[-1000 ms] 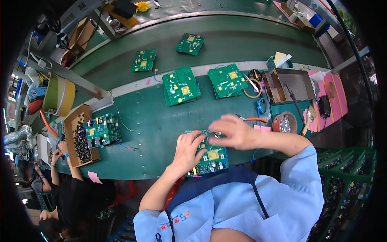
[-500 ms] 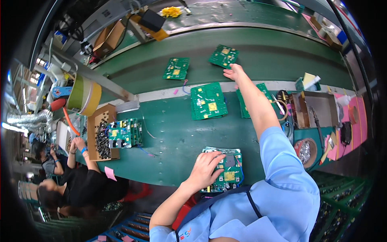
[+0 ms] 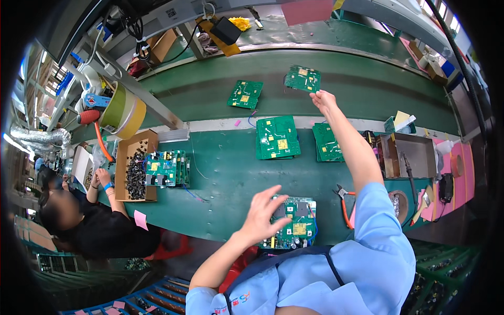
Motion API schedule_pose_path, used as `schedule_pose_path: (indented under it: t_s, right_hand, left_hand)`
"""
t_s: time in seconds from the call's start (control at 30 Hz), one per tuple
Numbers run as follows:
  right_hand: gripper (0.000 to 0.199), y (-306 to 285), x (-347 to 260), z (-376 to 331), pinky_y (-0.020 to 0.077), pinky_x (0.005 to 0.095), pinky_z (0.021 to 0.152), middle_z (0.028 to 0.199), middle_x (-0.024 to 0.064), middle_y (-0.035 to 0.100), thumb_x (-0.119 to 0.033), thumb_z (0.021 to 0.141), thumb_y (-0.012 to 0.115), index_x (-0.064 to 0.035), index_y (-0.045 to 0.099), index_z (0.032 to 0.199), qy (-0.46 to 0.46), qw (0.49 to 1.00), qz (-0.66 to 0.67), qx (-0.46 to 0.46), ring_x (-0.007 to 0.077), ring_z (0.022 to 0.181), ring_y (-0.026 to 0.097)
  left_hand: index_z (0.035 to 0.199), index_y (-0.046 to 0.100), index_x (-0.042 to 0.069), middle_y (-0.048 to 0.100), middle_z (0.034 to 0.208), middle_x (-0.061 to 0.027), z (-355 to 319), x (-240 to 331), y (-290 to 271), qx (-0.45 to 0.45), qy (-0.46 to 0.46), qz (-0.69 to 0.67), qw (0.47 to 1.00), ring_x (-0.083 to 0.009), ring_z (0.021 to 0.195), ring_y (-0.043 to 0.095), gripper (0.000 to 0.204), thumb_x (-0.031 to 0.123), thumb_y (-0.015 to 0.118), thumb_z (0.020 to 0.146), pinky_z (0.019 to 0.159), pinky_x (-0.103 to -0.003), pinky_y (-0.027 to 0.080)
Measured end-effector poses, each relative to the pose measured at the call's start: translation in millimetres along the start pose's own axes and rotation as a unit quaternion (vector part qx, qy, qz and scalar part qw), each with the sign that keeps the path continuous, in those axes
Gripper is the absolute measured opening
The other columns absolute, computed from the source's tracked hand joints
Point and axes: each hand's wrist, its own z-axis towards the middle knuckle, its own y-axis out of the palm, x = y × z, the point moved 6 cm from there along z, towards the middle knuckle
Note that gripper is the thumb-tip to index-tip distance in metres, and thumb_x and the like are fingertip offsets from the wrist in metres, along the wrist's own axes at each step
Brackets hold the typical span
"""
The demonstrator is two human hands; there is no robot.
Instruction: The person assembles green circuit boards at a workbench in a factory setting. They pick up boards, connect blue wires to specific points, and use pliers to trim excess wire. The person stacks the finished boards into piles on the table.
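Green workbench curves across the view, with a darker green strip running behind it beyond a pale ledge. Over that strip, at the end of an outstretched arm, the right hand has its fingertips drawn narrow on the near right corner of a green circuit board; whether that board is fully clear of the strip cannot be told. Another board lies on the strip to its left. Close to the body, the left hand has its fingers spread wide, gripping nothing, above the left side of a populated board on the bench; contact with it is unclear. Between the strip and this board sit 2 stacks of boards, a left stack and a right stack partly hidden by the right forearm. Orange-handled cutters lie right of the populated board. Far left, a cardboard box holds small black parts, near a co-worker in black.
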Motion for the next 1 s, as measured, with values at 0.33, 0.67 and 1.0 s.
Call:
schedule_pose_path:
  t_s: [0.33,0.67,1.0]
  right_hand:
    - [0.021,22.1,-46.3,-191.2,0.0399,0.0203,0.053,0.075,0.0035,0.055,-0.008,0.077,0.044,0.0027,0.053,0.093,-0.029,0.912,-0.153,-0.38,0.0082,0.054,0.046]
    - [0.018,19.0,-45.3,-271.8,0.0365,0.0167,0.049,0.07,0.0008,0.055,-0.008,0.076,0.045,0.0005,0.056,0.088,-0.05,0.889,-0.204,-0.407,0.005,0.052,0.045]
    - [0.019,-1.6,-53.8,-281.0,0.0352,0.017,0.048,0.07,0.0016,0.054,-0.006,0.076,0.046,0.0034,0.055,0.089,-0.059,0.907,-0.187,-0.373,0.0049,0.052,0.043]
  left_hand:
    - [0.114,0.034,0.001,0.046,0.107,-0.0139,18.4,-86.0,-51.1,0.161,-0.261,-0.516,0.8,-0.0216,0.093,0.049,0.05,0.039,0.037,0.083,0.076,-0.03,0.04]
    - [0.103,0.045,0.001,0.055,0.09,-0.0088,28.4,-55.6,-42.1,0.008,-0.186,-0.651,0.736,-0.0164,0.077,0.054,0.049,0.043,0.03,0.084,0.063,-0.031,0.045]
    - [0.108,0.032,-0.005,0.054,0.085,-0.0198,7.1,-65.2,-15.7,-0.109,-0.251,-0.646,0.712,-0.0205,0.057,0.057,0.069,0.056,0.022,0.079,0.045,-0.026,0.047]
